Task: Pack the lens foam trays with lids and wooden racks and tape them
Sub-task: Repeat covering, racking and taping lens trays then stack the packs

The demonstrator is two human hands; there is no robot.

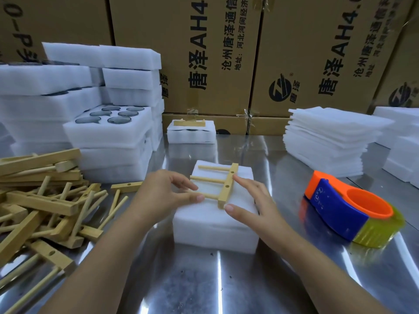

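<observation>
Two bare arms show, from the fingertips back to the lower edge of the view. The left hand (163, 189) and the right hand (251, 198) are uncovered. The left forearm (108, 250) and the right forearm (317, 264) are likewise bare along all the length that shows. The fingers (243, 184) are slim. The nails are trimmed short and rounded, plain and faintly glossy, clearest on the left thumbnail (200, 197) and the right thumbnail (229, 208).

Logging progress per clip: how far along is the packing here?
Done: one racked pack sits at the back. In hand: left hand and right hand settle a wooden rack on the lidded foam tray. Left: taping, the tape dispenser lies untouched; open lens trays wait stacked.
</observation>
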